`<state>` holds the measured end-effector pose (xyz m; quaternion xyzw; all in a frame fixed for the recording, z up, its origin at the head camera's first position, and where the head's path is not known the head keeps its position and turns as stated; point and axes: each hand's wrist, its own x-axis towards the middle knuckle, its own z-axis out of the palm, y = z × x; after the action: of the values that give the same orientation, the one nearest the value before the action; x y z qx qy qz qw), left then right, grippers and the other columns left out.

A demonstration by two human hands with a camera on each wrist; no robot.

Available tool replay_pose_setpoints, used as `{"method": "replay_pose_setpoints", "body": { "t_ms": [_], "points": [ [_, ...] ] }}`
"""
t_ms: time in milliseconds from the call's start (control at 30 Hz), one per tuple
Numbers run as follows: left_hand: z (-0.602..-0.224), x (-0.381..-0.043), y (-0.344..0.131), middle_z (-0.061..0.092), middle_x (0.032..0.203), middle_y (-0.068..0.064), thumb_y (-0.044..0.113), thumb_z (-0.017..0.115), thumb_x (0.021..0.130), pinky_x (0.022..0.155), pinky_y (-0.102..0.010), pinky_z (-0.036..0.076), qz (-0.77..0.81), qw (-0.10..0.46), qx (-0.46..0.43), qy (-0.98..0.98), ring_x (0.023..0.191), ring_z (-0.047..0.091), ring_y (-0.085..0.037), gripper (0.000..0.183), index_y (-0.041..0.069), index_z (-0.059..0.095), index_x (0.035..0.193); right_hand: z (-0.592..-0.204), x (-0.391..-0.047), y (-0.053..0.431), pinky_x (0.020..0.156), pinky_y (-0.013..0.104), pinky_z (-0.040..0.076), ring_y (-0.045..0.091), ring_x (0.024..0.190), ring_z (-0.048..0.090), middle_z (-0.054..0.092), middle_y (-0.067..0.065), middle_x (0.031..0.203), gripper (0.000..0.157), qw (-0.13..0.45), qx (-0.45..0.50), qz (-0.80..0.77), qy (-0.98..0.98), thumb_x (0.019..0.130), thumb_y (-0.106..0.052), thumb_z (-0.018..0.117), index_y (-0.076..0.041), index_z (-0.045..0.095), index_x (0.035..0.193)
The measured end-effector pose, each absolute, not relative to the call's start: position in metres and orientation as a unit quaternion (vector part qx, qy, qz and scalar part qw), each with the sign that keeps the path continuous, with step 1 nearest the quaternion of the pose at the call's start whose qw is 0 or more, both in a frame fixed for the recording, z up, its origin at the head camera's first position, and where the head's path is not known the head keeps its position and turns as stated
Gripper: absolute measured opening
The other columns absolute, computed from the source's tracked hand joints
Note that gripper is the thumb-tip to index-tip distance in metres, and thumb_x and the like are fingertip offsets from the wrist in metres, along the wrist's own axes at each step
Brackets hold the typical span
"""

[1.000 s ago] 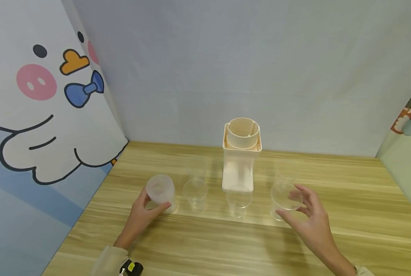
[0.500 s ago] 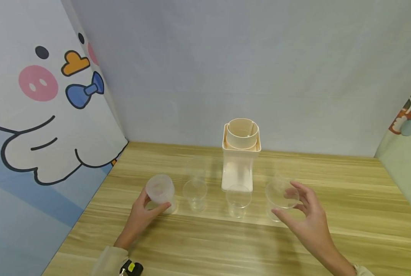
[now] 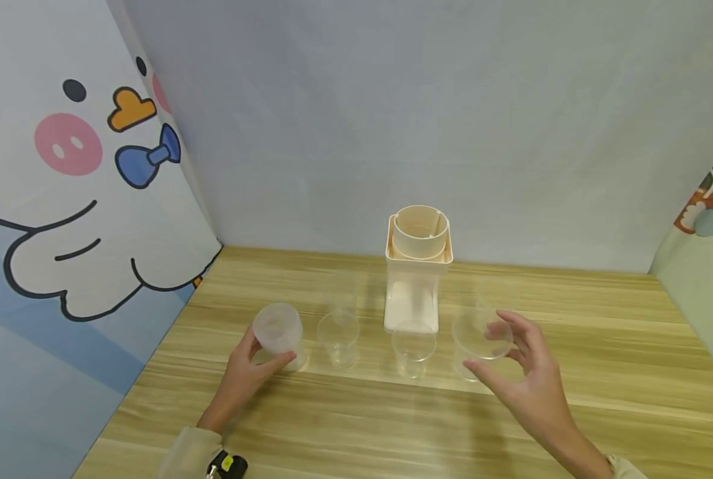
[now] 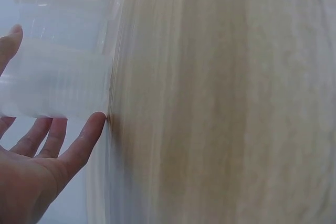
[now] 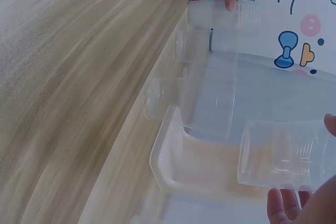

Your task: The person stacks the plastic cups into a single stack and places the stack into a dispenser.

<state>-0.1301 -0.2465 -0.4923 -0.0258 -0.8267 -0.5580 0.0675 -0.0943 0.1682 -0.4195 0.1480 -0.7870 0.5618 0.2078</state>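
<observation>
On the left, my left hand (image 3: 245, 376) grips a stack of clear plastic cups (image 3: 278, 326), its thumb and fingers on opposite sides. The stack (image 4: 58, 85) stands upright on the table in the left wrist view. My right hand (image 3: 536, 386) holds a single clear plastic cup (image 3: 473, 349) between thumb and fingers, mouth up. The right wrist view shows this held cup (image 5: 273, 153) with its base raised off the table. Two more clear cups stand between my hands, a left cup (image 3: 339, 336) and a right cup (image 3: 414, 346).
A cream-coloured holder (image 3: 419, 263) with a round tube on top stands behind the cups, near the grey back wall (image 3: 428, 120). Faint outlines of further clear cups show behind the front row. The wooden table (image 3: 332, 426) ends at cartoon-printed panels on the left.
My right hand has carried its cup a little to the left, toward the cups in the middle. My left hand and the stack stay in place.
</observation>
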Motion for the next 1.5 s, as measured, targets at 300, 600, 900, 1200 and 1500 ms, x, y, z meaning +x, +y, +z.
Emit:
{"method": "replay_pose_setpoints", "body": {
  "t_ms": [300, 600, 900, 1200, 1500],
  "points": [
    [-0.492, -0.130, -0.247, 0.048, 0.131, -0.011, 0.024, 0.079, 0.079, 0.105, -0.055, 0.028, -0.560, 0.065, -0.023, -0.826, 0.125, 0.041, -0.029, 0.079, 0.020, 0.034, 0.144, -0.415, -0.095, 0.160, 0.084, 0.018, 0.042, 0.013, 0.104, 0.054, 0.055, 0.007, 0.112, 0.080, 0.210, 0.177, 0.567, -0.777, 0.065, 0.008, 0.082, -0.007, 0.045, 0.134],
    [-0.494, -0.130, -0.247, 0.049, 0.129, -0.012, 0.023, 0.079, 0.078, 0.103, -0.054, 0.030, -0.557, 0.069, -0.025, -0.827, 0.123, 0.044, -0.028, 0.079, 0.019, 0.034, 0.143, -0.410, -0.098, 0.151, 0.085, 0.018, 0.043, 0.014, 0.103, 0.054, 0.056, 0.007, 0.110, 0.078, 0.199, 0.200, 0.567, -0.774, 0.066, 0.005, 0.083, -0.009, 0.046, 0.134],
    [-0.489, -0.130, -0.246, 0.048, 0.130, -0.013, 0.022, 0.079, 0.079, 0.104, -0.055, 0.029, -0.557, 0.062, -0.019, -0.828, 0.125, 0.042, -0.030, 0.079, 0.018, 0.034, 0.144, -0.410, -0.103, 0.142, 0.084, 0.019, 0.044, 0.014, 0.103, 0.054, 0.056, 0.003, 0.111, 0.077, 0.192, 0.216, 0.567, -0.772, 0.067, 0.004, 0.083, -0.009, 0.046, 0.134],
    [-0.465, -0.120, -0.236, 0.049, 0.128, -0.018, 0.016, 0.078, 0.079, 0.102, -0.056, 0.031, -0.550, 0.058, -0.023, -0.833, 0.122, 0.044, -0.034, 0.077, 0.009, 0.034, 0.143, -0.409, -0.106, 0.130, 0.082, 0.019, 0.045, 0.017, 0.102, 0.056, 0.058, 0.005, 0.110, 0.076, 0.191, 0.227, 0.586, -0.754, 0.065, 0.004, 0.084, -0.008, 0.048, 0.131],
    [-0.466, -0.120, -0.235, 0.049, 0.128, -0.018, 0.016, 0.078, 0.080, 0.102, -0.056, 0.031, -0.551, 0.060, -0.024, -0.832, 0.121, 0.045, -0.033, 0.076, 0.008, 0.035, 0.142, -0.411, -0.111, 0.119, 0.079, 0.022, 0.047, 0.019, 0.100, 0.056, 0.058, 0.005, 0.109, 0.075, 0.189, 0.249, 0.594, -0.741, 0.064, 0.006, 0.084, -0.005, 0.049, 0.130]
  ]
}}
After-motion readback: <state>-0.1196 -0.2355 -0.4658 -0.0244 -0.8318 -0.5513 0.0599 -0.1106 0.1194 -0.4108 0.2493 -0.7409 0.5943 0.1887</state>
